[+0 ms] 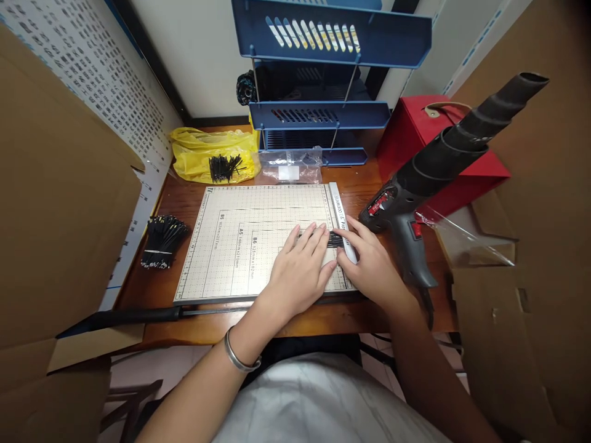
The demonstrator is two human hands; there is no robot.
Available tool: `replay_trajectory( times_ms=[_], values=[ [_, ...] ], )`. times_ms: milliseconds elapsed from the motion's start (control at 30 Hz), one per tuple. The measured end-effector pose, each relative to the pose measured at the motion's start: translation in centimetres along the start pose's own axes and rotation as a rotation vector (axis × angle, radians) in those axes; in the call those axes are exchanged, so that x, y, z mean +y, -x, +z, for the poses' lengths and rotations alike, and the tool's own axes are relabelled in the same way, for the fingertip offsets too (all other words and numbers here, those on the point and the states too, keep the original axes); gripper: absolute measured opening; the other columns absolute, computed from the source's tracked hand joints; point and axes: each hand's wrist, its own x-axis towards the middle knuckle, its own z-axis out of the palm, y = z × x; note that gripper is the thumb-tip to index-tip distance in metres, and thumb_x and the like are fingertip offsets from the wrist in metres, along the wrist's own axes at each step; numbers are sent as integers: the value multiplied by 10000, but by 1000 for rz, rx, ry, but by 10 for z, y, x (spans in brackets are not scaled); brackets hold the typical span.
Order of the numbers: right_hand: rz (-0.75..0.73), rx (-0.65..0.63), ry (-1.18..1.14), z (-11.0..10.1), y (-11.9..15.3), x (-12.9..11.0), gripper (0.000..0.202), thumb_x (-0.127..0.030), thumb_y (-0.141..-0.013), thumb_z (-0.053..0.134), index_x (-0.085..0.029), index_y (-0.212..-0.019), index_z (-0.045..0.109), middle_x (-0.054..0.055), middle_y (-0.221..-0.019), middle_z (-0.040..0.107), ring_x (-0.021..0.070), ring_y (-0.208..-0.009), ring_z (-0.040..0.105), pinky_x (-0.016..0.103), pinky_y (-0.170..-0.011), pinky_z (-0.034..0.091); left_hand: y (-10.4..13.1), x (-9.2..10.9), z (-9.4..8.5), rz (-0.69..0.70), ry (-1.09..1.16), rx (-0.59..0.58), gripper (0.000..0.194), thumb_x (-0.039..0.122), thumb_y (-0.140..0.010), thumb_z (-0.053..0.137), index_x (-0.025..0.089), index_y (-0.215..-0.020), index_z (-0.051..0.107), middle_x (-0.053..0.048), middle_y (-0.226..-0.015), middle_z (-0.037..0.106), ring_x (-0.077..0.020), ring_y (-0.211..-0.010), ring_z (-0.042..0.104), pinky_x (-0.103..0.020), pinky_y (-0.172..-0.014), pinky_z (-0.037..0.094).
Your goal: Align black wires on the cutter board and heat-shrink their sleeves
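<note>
A cream gridded paper cutter [221, 246] lies before me, with a metal ruler edge [336, 206] on its right. Thin black wires [335, 239] lie side by side on its right part, their ends near that edge. My left hand [302, 264] rests flat over the wires, fingers stretched out, hiding most of their length. At the right ends, my right hand [367, 261] has its thumb and index finger on either side of the row, touching it. The cutter's black-handled arm [133, 315] lies low along the front edge.
A tied bundle of black wires [164, 242] lies left. Loose black pieces [225, 167] rest on a yellow bag [189, 154], beside a clear bag [289, 169]. A blue rack [318, 114] stands behind. At right are a heat gun [415, 184], red box [415, 120] and cardboard [521, 320].
</note>
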Motion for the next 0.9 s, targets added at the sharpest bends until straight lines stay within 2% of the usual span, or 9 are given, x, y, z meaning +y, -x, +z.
replay_trajectory(
  times_ms=[267, 467, 633, 900],
  values=[
    [-47, 17, 110, -2, 15, -10, 509, -286, -977, 459, -106, -1429, 608, 162, -1591, 468, 314, -1444, 479, 528, -1206, 427, 1, 1, 1, 12, -5, -38, 614, 429, -1125, 253, 50, -1592, 379, -129, -1677, 360, -264, -1574, 315, -496, -1316, 191],
    [-15, -33, 320, 1, 32, -20, 503, -316, -1009, 429, -174, -1461, 597, 135, -1650, 389, 394, -1483, 413, 699, -1194, 342, 2, 1, 1, 8, 5, -15, 628, 448, -1124, 244, 56, -1598, 367, -109, -1678, 363, -257, -1576, 309, -497, -1316, 208],
    [-13, -43, 369, 3, 32, -20, 512, -305, -1013, 419, -177, -1481, 581, 153, -1660, 364, 409, -1489, 404, 707, -1201, 318, 10, 1, 0, 8, 10, 61, 594, 427, -1124, 251, 87, -1587, 402, -81, -1678, 372, -251, -1580, 300, -494, -1314, 225],
    [12, -21, 349, 4, 36, -23, 508, -291, -1006, 424, -174, -1475, 580, 168, -1656, 364, 400, -1476, 419, 709, -1195, 317, 16, 2, 1, 14, 26, 62, 570, 441, -1121, 279, 113, -1545, 474, -65, -1651, 430, -268, -1564, 334, -517, -1310, 228]
  ],
)
